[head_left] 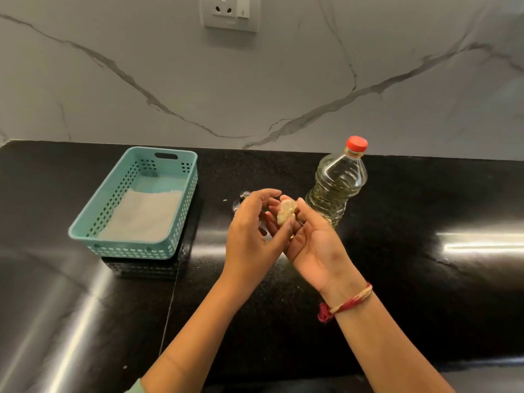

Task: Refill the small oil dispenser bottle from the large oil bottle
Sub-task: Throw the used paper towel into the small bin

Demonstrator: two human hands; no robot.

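Black tabletop (pixel 425 199): glossy dark stone that carries everything here, under a grey veined wall
Large oil bottle (pixel 337 182): upright at the back right, just behind the hands, clear plastic with pale oil filling most of it
Red cap (pixel 356 144): on the neck, so the bottle looks closed
Small dispenser: not plainly seen; a glassy glint (pixel 241 198) peeks out behind the left hand, too hidden to say what it is
Right hand (pixel 312 242): palm up, thumb and fingers pinching a small crumpled whitish wad (pixel 286 211)
Left hand (pixel 252 231): fingers loosely curled beside the wad, close to the right fingertips; I cannot tell whether it grips anything
Teal basket (pixel 85 231): well to the left, a white sheet (pixel 144 217) lying inside
Step in hand: probably wiping or tidying with the wad, with no pouring under way
Next move calls for: freeing both hands of the wad; with the big bottle capped, whether the dispenser has been filled cannot be judged from here
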